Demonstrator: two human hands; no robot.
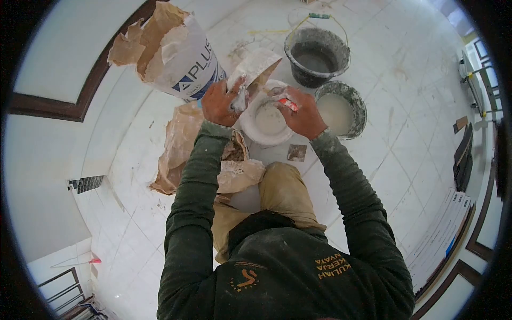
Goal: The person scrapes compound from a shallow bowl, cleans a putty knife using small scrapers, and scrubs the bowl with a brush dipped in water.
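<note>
The left hand [223,102], at the left rim of the round, white, plaster-smeared basin [249,127], grips a white-coated, brown-edged flat piece [255,68]. The right hand [305,113], over the basin's right side, is closed round a red-handled tool [288,104], its far end unclear. Right of the basin stands a splattered dark bucket [362,116] of milky liquid; left of it lies a crumpled brown paper bag [178,136]. Beyond the basin, to its left, is a white-and-blue "APLUS" sack [184,66].

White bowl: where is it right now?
Head view, just above centre: the white bowl sits between the left hand and right hand, with the torn brown bag to its left and the bucket of cloudy liquid to its right.
</note>
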